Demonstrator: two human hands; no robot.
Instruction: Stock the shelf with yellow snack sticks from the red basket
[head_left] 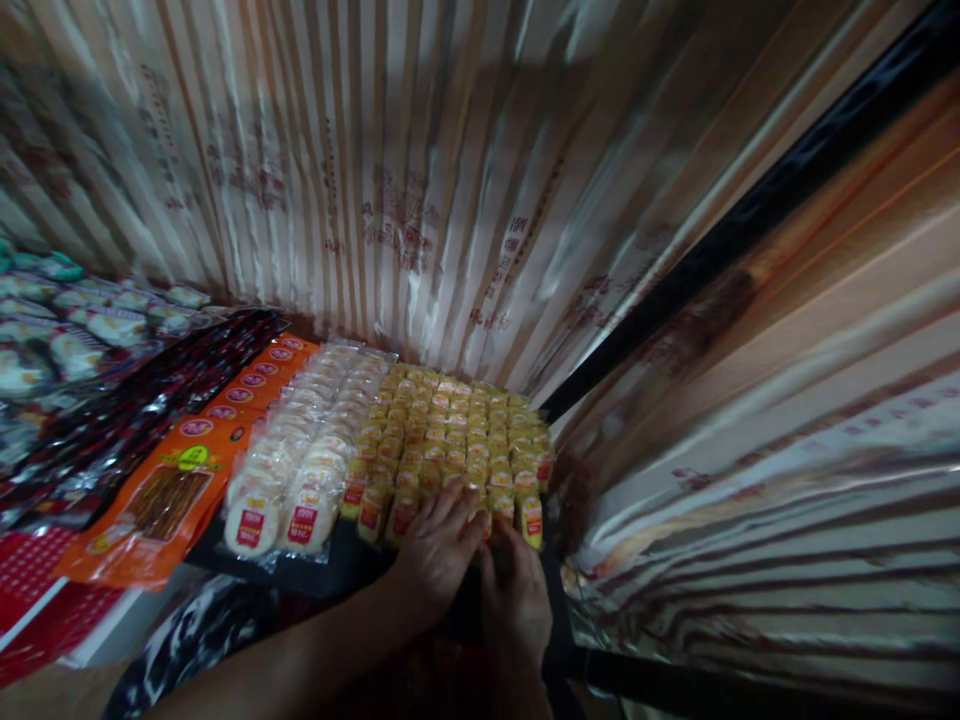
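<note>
Rows of small yellow wrapped snack packets (450,425) with red labels stand closely packed on a dark shelf (337,565). My left hand (439,550) lies over the front rows, its fingers stretched out and touching the packet tops. Beside it, my right hand (517,590) is at the front edge of the block, with thumb and fingers curled around a packet in the front row. That packet is partly covered by the fingers and dim. Just left of the yellow block, two rows of round white wrapped snacks (307,500) with red labels lean one behind another.
Orange snack bags (169,490) and dark shiny packets (135,400) stretch to the left. White packs (112,325) lie at the far left. Stacked printed cardboard (420,180) rises behind. A black post (720,230) slants up on the right. A black plastic bag (202,640) sits below the shelf.
</note>
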